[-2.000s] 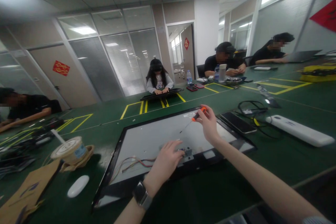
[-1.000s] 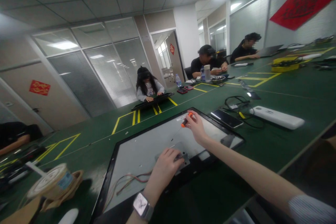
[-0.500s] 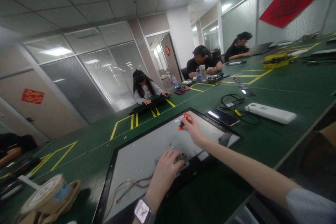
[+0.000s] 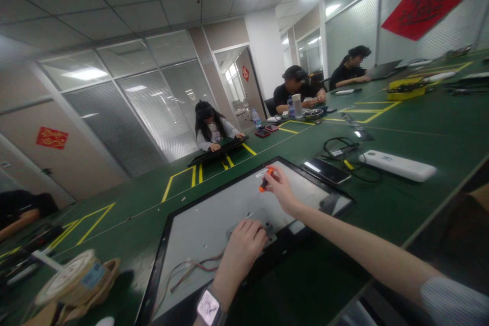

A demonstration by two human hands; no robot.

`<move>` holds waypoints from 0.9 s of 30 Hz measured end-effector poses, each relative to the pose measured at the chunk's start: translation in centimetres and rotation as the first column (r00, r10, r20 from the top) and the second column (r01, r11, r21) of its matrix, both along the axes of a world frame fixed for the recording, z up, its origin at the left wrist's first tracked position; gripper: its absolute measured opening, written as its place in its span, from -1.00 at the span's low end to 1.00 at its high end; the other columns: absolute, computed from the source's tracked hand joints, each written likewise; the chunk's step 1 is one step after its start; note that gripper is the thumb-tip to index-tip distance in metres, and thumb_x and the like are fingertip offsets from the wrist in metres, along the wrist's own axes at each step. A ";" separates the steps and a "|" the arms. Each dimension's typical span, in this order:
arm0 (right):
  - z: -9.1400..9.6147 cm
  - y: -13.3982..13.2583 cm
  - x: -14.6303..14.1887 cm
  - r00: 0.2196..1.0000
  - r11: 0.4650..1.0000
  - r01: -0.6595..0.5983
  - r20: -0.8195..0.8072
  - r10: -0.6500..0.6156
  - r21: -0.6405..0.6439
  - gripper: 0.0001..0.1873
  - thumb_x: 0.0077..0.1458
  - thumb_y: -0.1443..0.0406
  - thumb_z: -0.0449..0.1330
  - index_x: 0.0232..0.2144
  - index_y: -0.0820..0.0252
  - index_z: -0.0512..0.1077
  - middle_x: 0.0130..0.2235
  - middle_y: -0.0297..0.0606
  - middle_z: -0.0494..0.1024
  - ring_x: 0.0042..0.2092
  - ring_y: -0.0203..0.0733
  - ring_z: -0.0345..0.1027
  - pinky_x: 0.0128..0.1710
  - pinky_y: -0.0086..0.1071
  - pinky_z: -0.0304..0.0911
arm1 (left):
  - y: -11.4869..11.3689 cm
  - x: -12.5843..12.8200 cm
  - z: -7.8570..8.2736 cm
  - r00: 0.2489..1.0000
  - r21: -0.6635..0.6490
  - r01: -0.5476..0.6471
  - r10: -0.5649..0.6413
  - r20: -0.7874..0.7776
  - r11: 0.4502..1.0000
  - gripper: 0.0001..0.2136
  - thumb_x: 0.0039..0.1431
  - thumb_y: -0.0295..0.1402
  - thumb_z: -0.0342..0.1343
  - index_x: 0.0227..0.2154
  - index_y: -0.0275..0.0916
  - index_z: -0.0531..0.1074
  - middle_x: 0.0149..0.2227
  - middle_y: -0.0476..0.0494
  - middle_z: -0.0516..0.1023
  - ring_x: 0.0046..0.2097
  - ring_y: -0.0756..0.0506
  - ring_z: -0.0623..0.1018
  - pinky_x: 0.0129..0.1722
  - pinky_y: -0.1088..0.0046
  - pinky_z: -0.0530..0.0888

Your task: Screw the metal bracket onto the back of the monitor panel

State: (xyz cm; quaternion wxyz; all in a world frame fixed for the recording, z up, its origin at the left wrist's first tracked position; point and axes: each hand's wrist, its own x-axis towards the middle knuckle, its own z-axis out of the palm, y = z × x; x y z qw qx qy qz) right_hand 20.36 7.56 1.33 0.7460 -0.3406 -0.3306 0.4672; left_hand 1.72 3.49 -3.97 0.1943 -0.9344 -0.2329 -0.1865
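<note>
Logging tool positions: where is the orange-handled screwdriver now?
Head view, centre: the screwdriver is in the right hand, above the grey panel, left of the black phone.

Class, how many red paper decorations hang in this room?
3: left-door decoration, far-door decoration, right-wall decoration on the glass partition. Others may be hidden outside the view.

Cannot make out the shaft or tip of the orange screwdriver (image 4: 264,181), half buried in the closed right hand (image 4: 281,189) and smeared by blur; cannot see most of the small grey bracket (image 4: 270,226) under the curled fingers of the left hand (image 4: 240,249), nor tell whether gripped or merely pressed; too small to read, the white label (image 4: 261,173) on the panel (image 4: 198,224); cut off by the bottom edge, the panel's near corner, the wristwatch (image 4: 208,308) and the spool (image 4: 71,277); blurred, the coloured wires (image 4: 191,270).
</note>
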 end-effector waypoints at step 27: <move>-0.4 0.1 -0.1 1.000 1.000 -0.018 0.014 0.018 0.004 -0.54 -0.17 0.11 0.36 -0.21 0.09 0.36 -0.43 -0.46 0.39 -0.36 -0.24 0.38 -0.40 -0.30 0.44 | -0.2 -0.5 0.4 0.999 -0.018 0.029 -0.030 -0.034 0.999 -0.90 0.31 -0.48 0.07 -0.31 -0.23 0.45 -0.26 -0.11 0.50 -0.21 -0.11 0.50 -0.17 0.28 0.44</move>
